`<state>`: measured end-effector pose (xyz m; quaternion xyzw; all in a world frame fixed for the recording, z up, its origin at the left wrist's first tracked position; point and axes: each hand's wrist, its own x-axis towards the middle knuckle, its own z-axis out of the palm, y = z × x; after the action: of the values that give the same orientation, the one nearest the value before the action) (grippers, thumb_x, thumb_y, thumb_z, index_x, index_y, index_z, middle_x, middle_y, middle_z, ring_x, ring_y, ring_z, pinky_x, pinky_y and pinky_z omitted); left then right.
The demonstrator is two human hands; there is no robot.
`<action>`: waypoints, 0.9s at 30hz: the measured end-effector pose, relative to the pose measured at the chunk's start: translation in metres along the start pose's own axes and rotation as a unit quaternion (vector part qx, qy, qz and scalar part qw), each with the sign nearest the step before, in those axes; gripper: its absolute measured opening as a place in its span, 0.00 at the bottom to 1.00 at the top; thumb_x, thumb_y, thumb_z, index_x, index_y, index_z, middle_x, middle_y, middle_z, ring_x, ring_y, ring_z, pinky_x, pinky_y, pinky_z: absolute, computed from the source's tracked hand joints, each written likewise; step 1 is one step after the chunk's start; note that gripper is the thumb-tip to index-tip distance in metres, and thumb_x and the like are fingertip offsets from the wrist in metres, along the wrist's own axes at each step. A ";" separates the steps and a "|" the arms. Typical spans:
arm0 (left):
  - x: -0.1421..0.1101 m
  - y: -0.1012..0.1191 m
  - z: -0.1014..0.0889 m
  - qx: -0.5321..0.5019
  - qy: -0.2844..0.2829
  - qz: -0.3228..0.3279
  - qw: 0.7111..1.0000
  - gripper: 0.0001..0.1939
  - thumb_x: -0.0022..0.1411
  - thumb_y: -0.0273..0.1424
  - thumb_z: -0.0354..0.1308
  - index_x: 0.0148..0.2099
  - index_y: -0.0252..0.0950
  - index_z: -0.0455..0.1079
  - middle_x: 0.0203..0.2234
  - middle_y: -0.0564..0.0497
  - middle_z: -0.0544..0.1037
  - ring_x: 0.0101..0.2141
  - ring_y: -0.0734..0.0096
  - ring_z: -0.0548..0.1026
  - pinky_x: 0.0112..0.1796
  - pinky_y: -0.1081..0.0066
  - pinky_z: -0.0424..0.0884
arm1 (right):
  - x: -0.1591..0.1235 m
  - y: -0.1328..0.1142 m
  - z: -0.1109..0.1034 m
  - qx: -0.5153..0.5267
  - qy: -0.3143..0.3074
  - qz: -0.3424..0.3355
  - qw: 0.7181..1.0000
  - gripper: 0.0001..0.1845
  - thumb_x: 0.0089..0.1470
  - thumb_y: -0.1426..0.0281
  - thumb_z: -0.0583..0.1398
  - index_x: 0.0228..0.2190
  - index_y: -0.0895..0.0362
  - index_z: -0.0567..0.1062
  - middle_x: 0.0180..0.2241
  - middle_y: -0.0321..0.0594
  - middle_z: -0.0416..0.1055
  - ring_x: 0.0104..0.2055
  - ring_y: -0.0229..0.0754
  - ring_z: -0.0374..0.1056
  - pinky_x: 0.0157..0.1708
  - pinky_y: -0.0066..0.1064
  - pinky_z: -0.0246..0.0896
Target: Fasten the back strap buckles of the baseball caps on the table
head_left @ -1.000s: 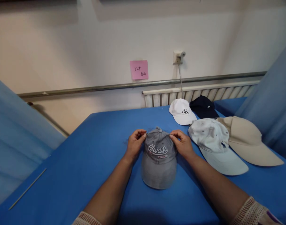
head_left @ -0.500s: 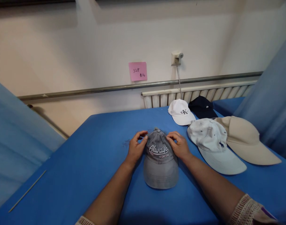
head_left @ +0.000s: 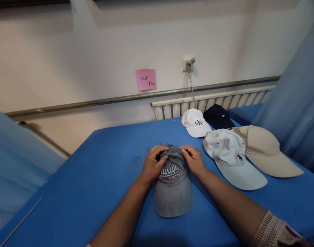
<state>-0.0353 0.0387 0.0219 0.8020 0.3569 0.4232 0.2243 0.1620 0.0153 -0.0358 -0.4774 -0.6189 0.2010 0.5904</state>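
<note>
A grey baseball cap (head_left: 172, 195) with white script on its front lies on the blue-covered table, brim toward me. My left hand (head_left: 154, 164) pinches the crown's upper left, thumb on the front and fingers behind. On the opposite side of the crown, my right hand (head_left: 194, 159) is closed on the fabric between thumb and fingers. The crown top looks creased and pressed down between the hands. Part of the lettering is covered by the left hand.
Right of the hands lie a pale cap (head_left: 227, 147), a beige cap (head_left: 265, 145), a white cap (head_left: 194, 120) and a dark navy cap (head_left: 218, 116). A thin stick (head_left: 22, 221) rests at the table's left. Blue curtains (head_left: 15, 171) flank the table (head_left: 95, 171); a radiator (head_left: 172, 109) stands behind.
Both hands have closed further onto the crown, and its top has folded down. The cap sits slightly lower in view. The whole scene has shifted a little left as the camera moved.
</note>
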 end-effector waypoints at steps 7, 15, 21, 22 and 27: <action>-0.010 -0.007 0.009 -0.082 0.046 -0.042 0.995 0.10 0.57 0.27 0.59 0.42 0.38 0.74 0.40 0.47 0.76 0.43 0.65 0.73 0.48 0.63 0.68 | -0.001 0.023 0.005 -0.008 -0.157 0.071 0.985 0.25 0.48 0.77 0.57 0.49 0.52 0.73 0.48 0.41 0.74 0.45 0.44 0.70 0.44 0.38 0.66; -0.016 -0.016 0.022 -0.116 0.048 -0.081 0.989 0.11 0.54 0.26 0.59 0.42 0.38 0.75 0.40 0.48 0.76 0.43 0.64 0.74 0.49 0.63 0.68 | -0.003 0.003 0.011 -0.158 -0.285 -0.044 0.944 0.05 0.52 0.72 0.60 0.33 0.54 0.76 0.35 0.38 0.77 0.36 0.43 0.71 0.37 0.31 0.63; -0.016 -0.015 0.021 -0.102 0.036 -0.069 0.992 0.11 0.54 0.25 0.58 0.41 0.38 0.75 0.39 0.49 0.76 0.42 0.66 0.73 0.47 0.64 0.68 | -0.004 0.000 0.015 -0.287 -0.302 -0.089 0.905 0.06 0.48 0.78 0.59 0.30 0.57 0.73 0.32 0.44 0.76 0.33 0.46 0.70 0.33 0.31 0.60; -0.016 -0.015 0.020 -0.098 0.035 -0.066 0.992 0.11 0.54 0.25 0.58 0.41 0.38 0.75 0.38 0.48 0.76 0.42 0.66 0.73 0.47 0.64 0.68 | -0.004 0.000 0.015 -0.294 -0.296 -0.092 0.904 0.07 0.47 0.78 0.59 0.30 0.57 0.73 0.32 0.45 0.76 0.33 0.47 0.70 0.33 0.32 0.59; -0.016 -0.013 0.016 -0.080 0.048 -0.071 0.993 0.10 0.55 0.27 0.59 0.41 0.38 0.75 0.39 0.48 0.76 0.41 0.65 0.73 0.47 0.64 0.69 | -0.002 0.001 0.005 -0.272 -0.266 -0.069 0.922 0.05 0.50 0.76 0.58 0.29 0.54 0.72 0.31 0.41 0.75 0.33 0.45 0.70 0.32 0.30 0.57</action>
<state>-0.0333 0.0343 -0.0036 0.7328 0.3884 0.4717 0.2995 0.1570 0.0159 -0.0387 -0.5048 -0.8153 0.1032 0.2640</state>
